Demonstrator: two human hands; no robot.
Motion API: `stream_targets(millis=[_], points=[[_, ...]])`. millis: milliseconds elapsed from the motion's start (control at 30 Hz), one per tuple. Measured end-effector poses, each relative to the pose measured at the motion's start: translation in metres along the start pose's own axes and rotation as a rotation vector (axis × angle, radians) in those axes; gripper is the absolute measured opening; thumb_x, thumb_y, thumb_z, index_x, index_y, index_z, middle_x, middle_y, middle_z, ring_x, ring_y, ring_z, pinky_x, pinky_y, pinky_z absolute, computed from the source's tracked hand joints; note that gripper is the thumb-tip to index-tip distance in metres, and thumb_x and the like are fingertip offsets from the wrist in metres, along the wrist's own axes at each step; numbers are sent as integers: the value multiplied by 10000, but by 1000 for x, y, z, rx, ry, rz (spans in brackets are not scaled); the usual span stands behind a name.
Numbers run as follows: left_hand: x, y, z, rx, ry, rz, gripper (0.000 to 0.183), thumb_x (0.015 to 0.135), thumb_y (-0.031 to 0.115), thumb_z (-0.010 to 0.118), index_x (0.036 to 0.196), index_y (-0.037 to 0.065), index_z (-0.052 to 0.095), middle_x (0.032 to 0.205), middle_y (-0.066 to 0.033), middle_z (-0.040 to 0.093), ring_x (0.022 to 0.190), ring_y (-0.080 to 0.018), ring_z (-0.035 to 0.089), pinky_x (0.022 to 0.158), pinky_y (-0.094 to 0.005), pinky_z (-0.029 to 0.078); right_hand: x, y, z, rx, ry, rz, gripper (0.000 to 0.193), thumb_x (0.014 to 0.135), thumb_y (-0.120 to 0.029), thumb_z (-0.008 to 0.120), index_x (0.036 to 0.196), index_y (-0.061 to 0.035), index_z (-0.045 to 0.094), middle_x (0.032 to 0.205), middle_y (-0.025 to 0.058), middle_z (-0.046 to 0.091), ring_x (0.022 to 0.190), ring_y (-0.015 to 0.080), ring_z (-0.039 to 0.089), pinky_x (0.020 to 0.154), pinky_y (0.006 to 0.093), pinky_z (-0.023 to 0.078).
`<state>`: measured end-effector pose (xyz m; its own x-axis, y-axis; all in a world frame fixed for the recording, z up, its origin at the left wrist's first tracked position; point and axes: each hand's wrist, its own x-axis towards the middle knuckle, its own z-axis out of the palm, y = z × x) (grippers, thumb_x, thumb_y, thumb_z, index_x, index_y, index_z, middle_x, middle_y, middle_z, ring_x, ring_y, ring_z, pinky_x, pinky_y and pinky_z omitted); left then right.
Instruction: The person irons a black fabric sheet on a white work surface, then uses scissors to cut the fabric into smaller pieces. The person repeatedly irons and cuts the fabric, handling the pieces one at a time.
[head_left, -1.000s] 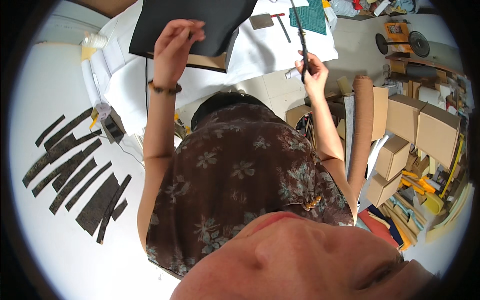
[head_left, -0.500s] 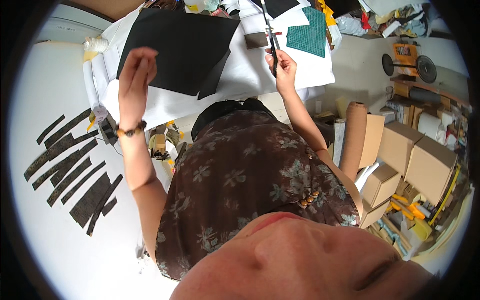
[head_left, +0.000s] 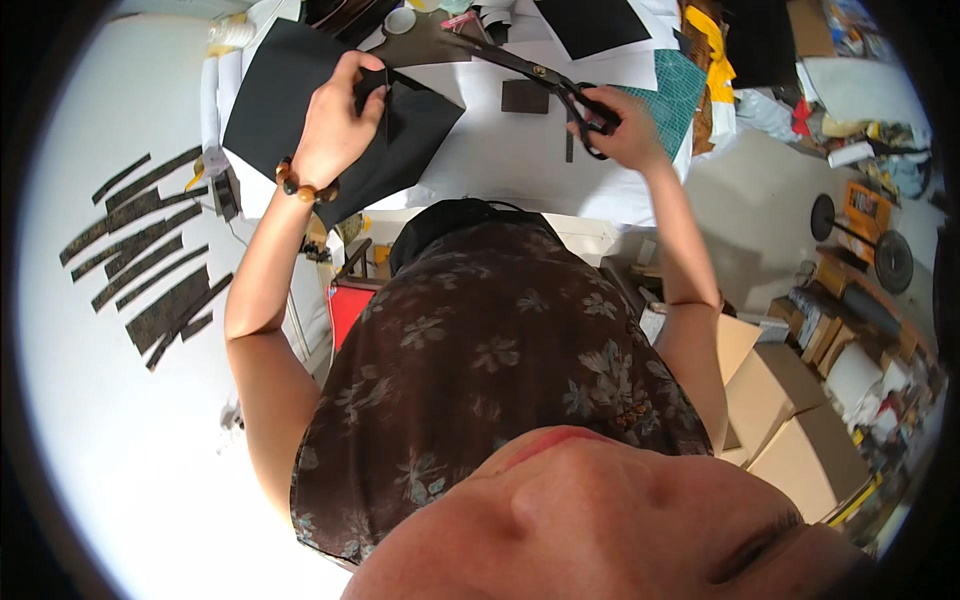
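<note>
A large black sheet (head_left: 270,95) of leather-like or cloth-like material lies on the left of the white-covered table. My left hand (head_left: 340,120) pinches it between thumb and fingers near its middle, where an edge or fold rises. In my right hand (head_left: 628,130), by their black handles, are large dark scissors (head_left: 540,72). Their blades point up and left, over the table and apart from the sheet. Below the blades lie a small dark brown rectangle (head_left: 525,97) and a narrow dark strip (head_left: 569,145).
A green cutting mat (head_left: 672,88) lies at the right, near another black piece (head_left: 595,25) on white paper. A white spool (head_left: 232,35) stands at the far left. Dark patterned strips (head_left: 165,300) hang at left; cardboard boxes (head_left: 810,460) are stacked at right.
My left hand has come down onto the black sheet and pinched it. My right hand has moved right, and the scissors have swung from upright to pointing left. The view has shifted slightly.
</note>
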<state>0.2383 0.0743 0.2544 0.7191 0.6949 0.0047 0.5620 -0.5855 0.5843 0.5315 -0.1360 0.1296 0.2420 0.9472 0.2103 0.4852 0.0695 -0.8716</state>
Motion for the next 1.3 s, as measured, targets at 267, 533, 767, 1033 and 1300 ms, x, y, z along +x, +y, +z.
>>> stream_targets(millis=[267,533,767,1033,1300], points=[[-30,-11,14,-8,240,-28,285,890,-50,547,1121,65,666,807,-82,574,595,-146,511,557,-251,412,113,-13,-67,-129,-512,-273,379,720,-137,787,1057,2,681,825,71,598,672,167,563,578,280,454],[-36,-3,22,-8,305,-95,213,873,31,645,1081,37,690,781,-94,540,664,-206,549,585,-286,446,191,-6,-59,-155,-814,-413,387,706,-136,831,1034,-4,674,779,45,529,654,165,482,540,278,391],[-38,4,21,40,315,-90,385,711,72,809,1075,36,690,847,-91,551,770,-269,578,693,-321,499,230,-15,-37,-99,-897,-582,413,666,-104,863,1028,-25,682,727,46,511,632,177,471,522,295,374],[-44,-3,26,3,355,-141,407,691,2,793,1084,56,702,868,-85,552,784,-268,579,714,-330,504,254,-13,-24,-106,-974,-598,415,659,-7,782,1063,-19,686,778,48,536,612,158,487,519,278,392],[-44,-7,25,-12,358,-139,410,684,12,805,1078,60,706,852,-81,545,761,-264,574,704,-322,499,266,2,-19,-43,-1001,-624,451,654,12,786,1092,-12,681,832,55,575,624,151,497,521,266,406]])
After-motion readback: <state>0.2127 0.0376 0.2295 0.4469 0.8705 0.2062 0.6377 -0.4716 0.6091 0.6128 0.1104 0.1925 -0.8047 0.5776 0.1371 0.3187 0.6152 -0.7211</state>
